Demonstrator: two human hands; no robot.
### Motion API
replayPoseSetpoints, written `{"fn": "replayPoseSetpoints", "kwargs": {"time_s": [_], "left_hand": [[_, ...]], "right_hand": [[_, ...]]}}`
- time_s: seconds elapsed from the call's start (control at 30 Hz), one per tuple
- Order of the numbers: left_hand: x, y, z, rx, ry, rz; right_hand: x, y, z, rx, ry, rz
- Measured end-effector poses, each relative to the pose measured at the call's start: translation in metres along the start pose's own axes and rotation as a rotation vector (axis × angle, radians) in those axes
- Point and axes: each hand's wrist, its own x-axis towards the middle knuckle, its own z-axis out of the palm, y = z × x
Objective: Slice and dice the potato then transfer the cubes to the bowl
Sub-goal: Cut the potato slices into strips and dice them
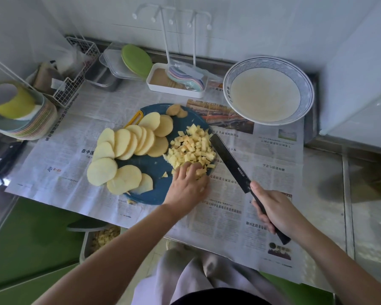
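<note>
Hard to read: left hand (188,186) is motion-blurred and its fingertips are buried in the potato cubes (191,146), so we can't tell whether it grips or just pushes them. A yellow tool (135,119) at the board's far edge is mostly hidden under the potato slices (132,144). A container (101,238) of more cubes below the bench's near edge is half hidden by the left forearm.

Hands: the left is palm down, fingers bent over the near end of the cube pile. The right hand (277,212) is wrapped around the handle of the black knife (231,161); the blade tip sits against the right side of the pile, and the blade runs back off the board's right edge over the newspaper (262,155).

Layout: the round blue cutting board (150,166) is mid-bench on the newspaper. Cubes are heaped on its right half; slices fan over the left half, some overhanging the left edge. The bowl (304,84) sits at the bench's far right corner, well apart from the cubes, with none visible in it. A white tray (176,90) and wire basket (75,80) stand along the far edge, and a plate stack (31,124) is at the left edge.
</note>
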Motion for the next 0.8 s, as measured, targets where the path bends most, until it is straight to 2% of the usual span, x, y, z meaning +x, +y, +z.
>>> {"fn": "replayPoseSetpoints", "kwargs": {"time_s": [0.17, 0.4, 0.47, 0.53, 0.63, 0.7, 0.8], "left_hand": [[0.007, -0.019, -0.005, 0.016, 0.035, 0.071], [0.009, -0.036, -0.024, -0.103, 0.150, -0.069], [0.007, -0.037, -0.030, -0.139, 0.160, -0.057], [0.002, -0.033, -0.032, -0.139, 0.109, 0.048], [-0.006, -0.025, -0.029, -0.040, -0.074, 0.200], [-0.008, -0.025, -0.029, -0.015, -0.129, 0.203], [-0.007, -0.026, -0.032, -0.031, -0.121, 0.192]], "right_hand": [[-0.002, 0.005, 0.000, 0.028, -0.001, -0.031], [-0.002, 0.001, -0.001, 0.006, 0.000, -0.071], [-0.003, 0.001, 0.000, -0.005, -0.009, -0.079], [-0.003, 0.001, 0.001, -0.003, -0.020, -0.085], [-0.005, 0.003, 0.003, -0.018, -0.024, -0.099], [-0.007, 0.004, 0.005, -0.036, -0.024, -0.101], [-0.008, 0.006, 0.005, -0.054, -0.031, -0.106]]}}
